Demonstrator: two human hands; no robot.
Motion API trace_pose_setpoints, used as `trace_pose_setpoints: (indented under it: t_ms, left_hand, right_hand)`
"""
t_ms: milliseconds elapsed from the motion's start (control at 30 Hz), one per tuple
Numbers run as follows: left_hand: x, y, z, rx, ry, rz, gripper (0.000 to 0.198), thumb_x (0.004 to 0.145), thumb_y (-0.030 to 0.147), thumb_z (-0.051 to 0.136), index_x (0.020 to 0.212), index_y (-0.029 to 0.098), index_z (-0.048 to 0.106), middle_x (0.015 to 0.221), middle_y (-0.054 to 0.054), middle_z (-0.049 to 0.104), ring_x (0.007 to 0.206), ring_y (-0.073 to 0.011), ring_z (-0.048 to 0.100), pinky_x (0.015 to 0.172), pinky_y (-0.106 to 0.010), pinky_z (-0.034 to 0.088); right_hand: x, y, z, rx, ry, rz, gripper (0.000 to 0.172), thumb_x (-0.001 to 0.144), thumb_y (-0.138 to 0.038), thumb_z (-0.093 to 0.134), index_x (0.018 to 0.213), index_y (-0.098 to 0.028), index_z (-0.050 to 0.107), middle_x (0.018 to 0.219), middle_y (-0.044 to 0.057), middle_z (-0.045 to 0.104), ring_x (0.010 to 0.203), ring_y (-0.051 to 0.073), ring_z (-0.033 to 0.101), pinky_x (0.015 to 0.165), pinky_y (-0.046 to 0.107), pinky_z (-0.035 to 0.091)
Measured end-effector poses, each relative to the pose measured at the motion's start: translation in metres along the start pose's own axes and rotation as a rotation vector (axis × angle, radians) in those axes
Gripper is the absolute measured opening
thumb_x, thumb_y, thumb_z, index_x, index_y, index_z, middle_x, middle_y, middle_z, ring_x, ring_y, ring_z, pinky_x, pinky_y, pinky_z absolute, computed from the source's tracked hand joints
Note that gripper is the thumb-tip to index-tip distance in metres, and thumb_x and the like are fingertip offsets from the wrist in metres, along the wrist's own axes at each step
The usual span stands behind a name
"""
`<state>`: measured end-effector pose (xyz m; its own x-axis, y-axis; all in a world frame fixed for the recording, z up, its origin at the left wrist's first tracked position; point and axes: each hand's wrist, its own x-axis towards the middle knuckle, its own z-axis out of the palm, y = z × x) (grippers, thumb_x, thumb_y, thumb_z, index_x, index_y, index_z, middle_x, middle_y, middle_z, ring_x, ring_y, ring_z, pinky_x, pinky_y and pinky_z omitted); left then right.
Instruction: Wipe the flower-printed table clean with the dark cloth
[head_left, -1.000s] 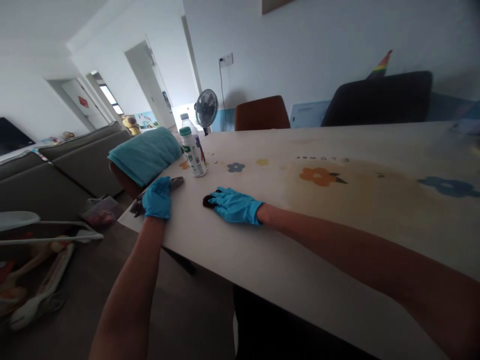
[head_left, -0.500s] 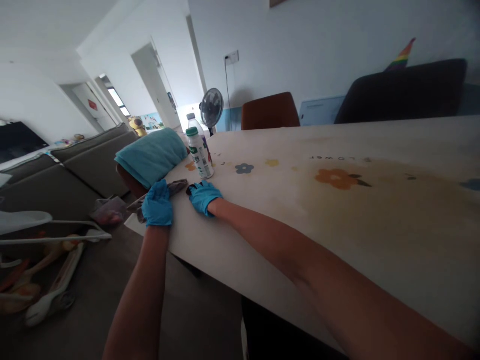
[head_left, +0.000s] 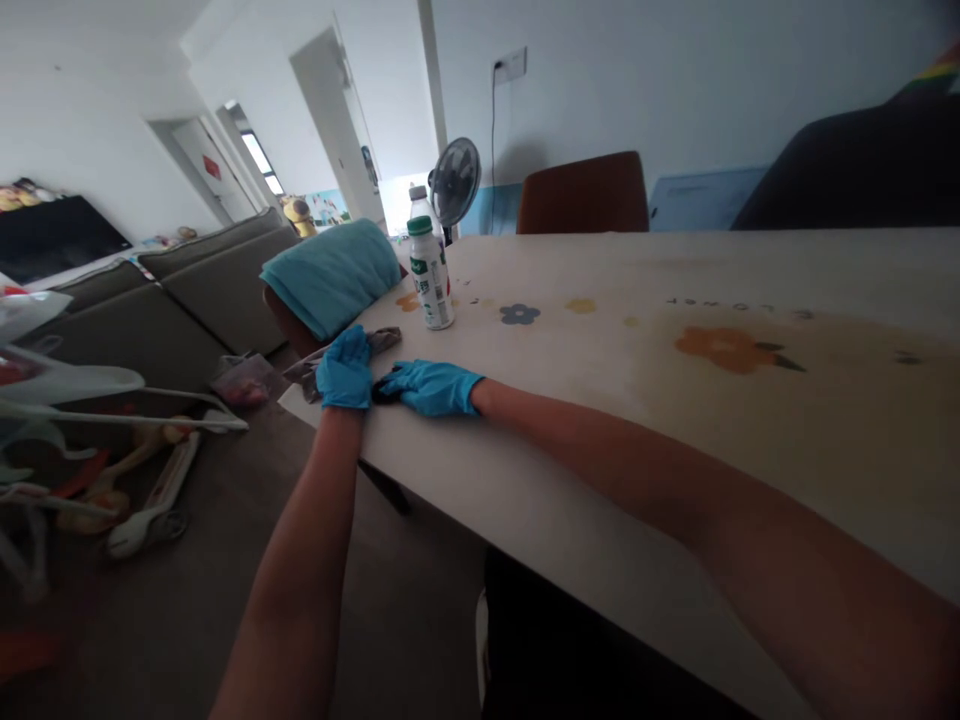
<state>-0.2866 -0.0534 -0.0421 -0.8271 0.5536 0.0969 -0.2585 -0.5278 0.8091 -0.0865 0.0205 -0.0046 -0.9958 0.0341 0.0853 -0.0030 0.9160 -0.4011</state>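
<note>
My left hand (head_left: 346, 370), in a blue glove, is at the table's left corner with its fingers curled over a crumpled grey-brown cloth (head_left: 385, 341). The cloth sticks out on both sides of the hand. Just to the right, my blue-gloved right hand (head_left: 439, 388) lies low on the tabletop, fingers bent round a small black thing (head_left: 386, 388). Most of that thing is covered by the fingers, so its kind does not show. Beyond the hands, a white bottle with a green cap (head_left: 430, 275) stands upright, and a second bottle with a grey cap (head_left: 418, 203) is partly hidden behind it.
The pale table (head_left: 525, 450) has printed flowers and a brownish stained area. A teal towel (head_left: 334, 275) covers a chair at the left end. A brown chair (head_left: 585, 195), a dark chair (head_left: 862, 165) and a fan (head_left: 455, 180) are beyond. Clutter lies on the left floor.
My right hand has slid nearer the table's front edge, bringing the black thing close beside my left hand. The left hand stays on the cloth. The view has turned slightly left.
</note>
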Motion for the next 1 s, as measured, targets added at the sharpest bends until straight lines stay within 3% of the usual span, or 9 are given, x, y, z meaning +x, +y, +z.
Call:
trace_pose_setpoints:
  t_ms: [133, 233, 367, 633, 800, 900, 1000]
  left_hand:
    - [-0.004, 0.004, 0.008, -0.016, 0.089, -0.044, 0.033, 0.098, 0.018, 0.040, 0.097, 0.018, 0.073, 0.144, -0.019, 0.074, 0.151, -0.0253, 0.059, 0.128, -0.044, 0.047]
    - [-0.007, 0.005, 0.013, -0.002, 0.111, -0.038, 0.032, 0.099, 0.018, 0.040, 0.090, 0.018, 0.071, 0.135, -0.018, 0.078, 0.147, -0.0259, 0.063, 0.127, -0.045, 0.049]
    - [-0.006, 0.003, 0.013, 0.017, 0.109, -0.020, 0.030, 0.096, 0.019, 0.043, 0.089, 0.018, 0.072, 0.134, -0.020, 0.078, 0.145, -0.0269, 0.064, 0.128, -0.048, 0.047]
    - [-0.008, 0.002, 0.014, 0.045, 0.094, -0.012, 0.027, 0.096, 0.019, 0.048, 0.084, 0.018, 0.071, 0.136, -0.021, 0.077, 0.145, -0.0295, 0.064, 0.128, -0.049, 0.047]
    - [-0.010, 0.002, 0.016, 0.010, 0.125, -0.033, 0.034, 0.101, 0.017, 0.041, 0.083, 0.018, 0.070, 0.136, -0.020, 0.077, 0.143, -0.0270, 0.066, 0.125, -0.045, 0.050]
    - [-0.007, -0.001, 0.013, 0.022, 0.102, -0.016, 0.032, 0.100, 0.019, 0.044, 0.084, 0.019, 0.072, 0.131, -0.019, 0.079, 0.142, -0.0269, 0.066, 0.125, -0.045, 0.050]
    - [-0.004, -0.003, 0.009, 0.048, 0.077, 0.000, 0.030, 0.098, 0.019, 0.047, 0.083, 0.019, 0.072, 0.128, -0.019, 0.080, 0.142, -0.0283, 0.066, 0.126, -0.047, 0.049]
  right_hand:
    - [-0.027, -0.024, 0.013, 0.074, -0.061, -0.243, 0.062, 0.096, -0.004, 0.053, 0.152, -0.023, 0.071, 0.165, 0.002, 0.061, 0.160, 0.025, 0.048, 0.139, 0.045, 0.029]
    - [-0.053, -0.041, 0.018, 0.122, -0.120, -0.304, 0.059, 0.097, -0.004, 0.052, 0.149, -0.024, 0.073, 0.164, 0.001, 0.061, 0.160, 0.023, 0.048, 0.139, 0.045, 0.027]
    - [-0.109, -0.051, 0.019, 0.191, -0.130, -0.350, 0.046, 0.103, -0.011, 0.053, 0.139, -0.026, 0.079, 0.164, 0.003, 0.062, 0.162, 0.025, 0.045, 0.138, 0.052, 0.028]
    - [-0.246, -0.052, 0.005, 0.309, -0.106, -0.242, 0.063, 0.099, -0.012, 0.057, 0.146, -0.050, 0.071, 0.160, -0.010, 0.064, 0.162, 0.014, 0.041, 0.138, 0.045, 0.026]
    - [-0.320, -0.042, 0.001, 0.288, -0.026, -0.188, 0.066, 0.104, -0.021, 0.055, 0.163, -0.052, 0.054, 0.163, -0.004, 0.062, 0.164, 0.014, 0.033, 0.137, 0.040, 0.023]
    - [-0.335, -0.042, 0.006, 0.206, 0.018, -0.080, 0.063, 0.107, -0.026, 0.055, 0.164, -0.054, 0.052, 0.164, -0.005, 0.061, 0.164, 0.012, 0.031, 0.136, 0.034, 0.026]
    - [-0.318, -0.047, 0.009, 0.098, 0.028, 0.011, 0.059, 0.109, -0.032, 0.054, 0.163, -0.053, 0.053, 0.167, -0.007, 0.057, 0.166, 0.015, 0.033, 0.139, 0.038, 0.025]
